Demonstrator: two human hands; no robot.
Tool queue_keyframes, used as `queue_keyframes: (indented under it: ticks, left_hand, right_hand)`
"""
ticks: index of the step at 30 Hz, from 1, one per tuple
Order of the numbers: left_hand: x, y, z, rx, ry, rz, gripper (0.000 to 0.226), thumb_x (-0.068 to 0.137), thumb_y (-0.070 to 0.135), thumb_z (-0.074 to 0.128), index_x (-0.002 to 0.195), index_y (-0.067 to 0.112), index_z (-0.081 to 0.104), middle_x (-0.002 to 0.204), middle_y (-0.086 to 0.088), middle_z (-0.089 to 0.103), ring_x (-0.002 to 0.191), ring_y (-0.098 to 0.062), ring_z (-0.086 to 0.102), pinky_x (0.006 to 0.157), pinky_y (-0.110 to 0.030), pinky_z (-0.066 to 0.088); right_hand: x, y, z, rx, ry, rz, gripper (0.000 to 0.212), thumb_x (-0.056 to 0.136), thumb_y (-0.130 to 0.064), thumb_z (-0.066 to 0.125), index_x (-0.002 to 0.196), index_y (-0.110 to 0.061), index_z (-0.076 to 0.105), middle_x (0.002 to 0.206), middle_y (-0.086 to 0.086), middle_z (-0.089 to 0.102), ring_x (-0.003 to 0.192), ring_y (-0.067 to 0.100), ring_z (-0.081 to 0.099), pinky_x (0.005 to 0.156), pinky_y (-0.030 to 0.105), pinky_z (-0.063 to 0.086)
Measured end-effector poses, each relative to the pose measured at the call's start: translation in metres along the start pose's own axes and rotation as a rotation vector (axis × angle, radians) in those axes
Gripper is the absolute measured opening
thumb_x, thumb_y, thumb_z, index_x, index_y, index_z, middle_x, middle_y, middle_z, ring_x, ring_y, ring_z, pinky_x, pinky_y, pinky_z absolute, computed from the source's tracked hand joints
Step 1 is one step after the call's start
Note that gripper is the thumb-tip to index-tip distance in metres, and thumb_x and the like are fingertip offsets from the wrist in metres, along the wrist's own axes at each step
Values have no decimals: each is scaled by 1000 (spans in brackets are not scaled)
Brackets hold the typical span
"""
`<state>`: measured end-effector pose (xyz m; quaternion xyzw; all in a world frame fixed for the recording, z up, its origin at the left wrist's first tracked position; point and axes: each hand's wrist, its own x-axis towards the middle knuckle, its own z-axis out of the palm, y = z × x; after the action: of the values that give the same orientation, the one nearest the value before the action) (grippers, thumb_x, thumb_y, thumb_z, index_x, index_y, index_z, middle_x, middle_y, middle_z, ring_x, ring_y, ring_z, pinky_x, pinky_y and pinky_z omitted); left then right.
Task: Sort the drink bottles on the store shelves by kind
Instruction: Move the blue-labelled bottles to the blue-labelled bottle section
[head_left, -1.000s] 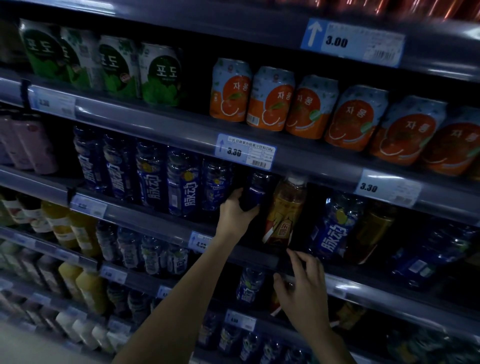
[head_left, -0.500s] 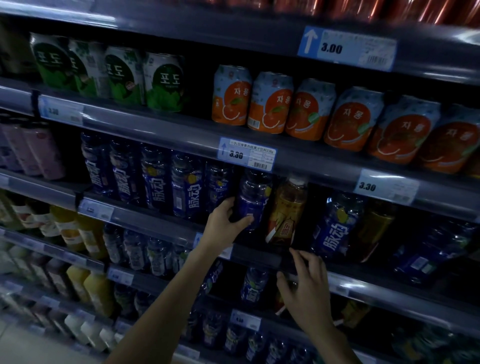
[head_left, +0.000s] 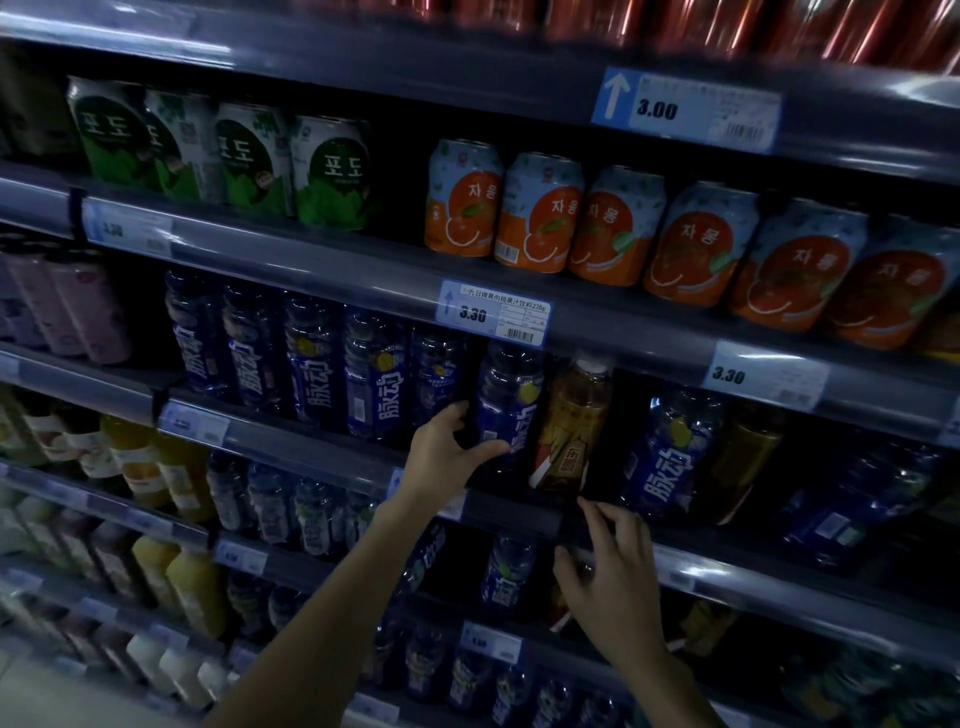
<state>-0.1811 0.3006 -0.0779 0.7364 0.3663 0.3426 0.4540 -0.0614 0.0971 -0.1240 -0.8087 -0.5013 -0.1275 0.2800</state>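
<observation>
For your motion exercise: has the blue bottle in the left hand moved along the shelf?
Yes. The blue bottle has come forward beside the amber bottle, filling the row's gap.

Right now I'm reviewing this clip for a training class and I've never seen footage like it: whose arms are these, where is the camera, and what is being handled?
There is no machine here. A person wears a camera on the head, so you look down along their own bare arms at store shelves. The left hand grips a blue drink bottle standing at the end of a row of matching blue bottles. Beside it stands an amber tea bottle, a different kind. The right hand is open, at the shelf edge below, holding nothing. Orange cans and green cans fill the shelf above.
</observation>
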Motion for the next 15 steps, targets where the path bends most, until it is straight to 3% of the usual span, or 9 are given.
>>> queue_keyframes:
  ticks: [3,5,8,12,15]
  left_hand:
    - [-3,-2,-13,-44,-145,41,57,76,40,75,126,25,52,112,20,61,117,-11,54,82,-12,45]
    - [-8,0,-11,-33,-144,45,67,72,47,75,129,23,50,118,12,61,118,-14,53,91,-27,49]
    - [-14,4,2,151,-2,29,95,63,59,76,139,16,37,140,-5,41,127,-24,42,101,-46,43]
    - [-17,6,17,128,150,50,83,69,48,78,135,17,40,131,0,43,121,-20,45,98,-41,45]
    - [-15,3,15,73,134,62,73,69,42,80,130,18,46,122,4,49,114,-16,50,91,-33,47]
  right_hand:
    - [-1,0,-1,0,-3,1,55,81,-30,71,130,-10,56,120,6,50,112,27,49,90,37,44]
    - [-1,-1,-1,2,1,-11,56,80,-28,72,129,-8,56,118,7,51,111,27,49,90,37,44]
    - [0,-2,-1,8,6,-10,56,78,-26,73,128,-7,57,118,8,52,111,28,49,90,38,44]
    - [0,1,0,0,0,-18,57,78,-26,74,129,-7,57,118,8,52,112,28,50,91,39,45]
    - [0,2,-1,4,-5,-20,57,79,-27,72,130,-8,56,119,7,51,112,27,49,91,40,45]
